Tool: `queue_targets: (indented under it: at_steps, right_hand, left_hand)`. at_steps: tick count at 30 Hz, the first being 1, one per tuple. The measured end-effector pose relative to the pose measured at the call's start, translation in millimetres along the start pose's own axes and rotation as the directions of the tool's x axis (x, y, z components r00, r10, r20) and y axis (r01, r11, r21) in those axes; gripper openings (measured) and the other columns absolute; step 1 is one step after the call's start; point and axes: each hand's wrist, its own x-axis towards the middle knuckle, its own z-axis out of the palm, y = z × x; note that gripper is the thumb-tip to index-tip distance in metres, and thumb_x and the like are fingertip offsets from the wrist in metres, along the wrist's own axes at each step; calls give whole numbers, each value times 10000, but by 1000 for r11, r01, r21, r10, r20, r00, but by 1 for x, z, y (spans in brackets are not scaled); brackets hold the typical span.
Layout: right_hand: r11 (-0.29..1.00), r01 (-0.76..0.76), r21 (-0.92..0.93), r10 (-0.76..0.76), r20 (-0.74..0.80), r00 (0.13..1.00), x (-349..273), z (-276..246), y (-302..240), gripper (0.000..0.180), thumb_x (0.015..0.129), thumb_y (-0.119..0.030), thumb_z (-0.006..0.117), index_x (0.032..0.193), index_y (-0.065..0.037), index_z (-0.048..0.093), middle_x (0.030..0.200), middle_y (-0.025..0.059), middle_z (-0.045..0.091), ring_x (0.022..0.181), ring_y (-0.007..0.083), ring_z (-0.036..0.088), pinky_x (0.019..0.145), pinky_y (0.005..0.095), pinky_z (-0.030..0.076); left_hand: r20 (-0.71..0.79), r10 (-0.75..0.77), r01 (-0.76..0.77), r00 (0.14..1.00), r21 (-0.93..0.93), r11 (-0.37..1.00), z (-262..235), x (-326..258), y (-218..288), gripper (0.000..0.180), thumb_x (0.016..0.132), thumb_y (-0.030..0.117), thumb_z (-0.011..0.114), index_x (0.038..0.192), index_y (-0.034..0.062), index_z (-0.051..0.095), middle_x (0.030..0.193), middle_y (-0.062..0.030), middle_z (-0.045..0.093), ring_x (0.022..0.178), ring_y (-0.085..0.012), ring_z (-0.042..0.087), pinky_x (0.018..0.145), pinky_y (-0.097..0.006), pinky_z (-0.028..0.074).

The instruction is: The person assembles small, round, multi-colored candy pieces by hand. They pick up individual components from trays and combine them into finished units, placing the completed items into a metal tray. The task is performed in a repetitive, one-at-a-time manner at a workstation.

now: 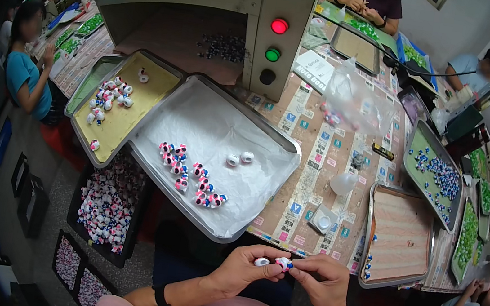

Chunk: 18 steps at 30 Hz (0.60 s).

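Observation:
Just beyond the table's near edge, my left hand (246, 267) is closed, pinching a small white, pink and blue toy figure (283, 263). A plain white rounded piece (261, 262) also sits in its fingers. My right hand (325, 283) is closed on the figure's other side, thumb and fingertips against its blue part. Ahead and left lies a metal tray (260, 135) lined with white paper. Several pink, white and blue figures (183, 169) are grouped on it, with two white rounded pieces (240, 159) apart from them.
Left, a yellow-lined tray (157, 87) holds white figures, above a black crate of figures (109, 206). A machine with lit buttons (283, 39) stands behind. At right are a glue bottle (343, 183), a paper-lined tray (399, 237) and a tray of blue pieces (436, 173). Other people sit around.

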Motion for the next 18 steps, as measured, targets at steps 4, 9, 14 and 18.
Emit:
queue_targets:
  at_steps: [4,9,14,18]
  right_hand:
    - [1000,18,2,-18,-11,1000,0,2,0,167,755,-17,773,919,-33,745,820,87,687,731,145,643,655,247,498]
    - [998,-1,69,0,13,1000,1,0,4,163,756,-27,777,915,-34,744,809,88,686,715,139,636,639,244,488]
    - [996,34,81,-33,-19,999,-1,1,3,158,761,-16,775,911,6,729,837,115,690,751,158,645,673,249,491]
    - [995,48,92,-46,-30,999,-2,1,4,158,766,1,767,914,28,722,851,129,690,769,165,648,689,253,495]
  left_hand:
    - [-7,47,-47,999,70,996,1,1,-1,327,884,88,684,1187,-15,618,984,-78,679,834,-111,647,747,-236,551]
    - [-6,26,-26,1000,94,995,2,-2,1,323,888,109,687,1183,-6,620,934,-40,659,784,-76,608,717,-209,525]
    - [15,50,-52,999,128,990,6,-3,6,333,892,85,670,1206,6,591,999,-44,639,825,-76,582,751,-207,509]
    - [0,41,-41,999,142,989,8,-6,9,337,891,82,671,1210,12,591,1013,-33,637,846,-62,576,761,-197,502]
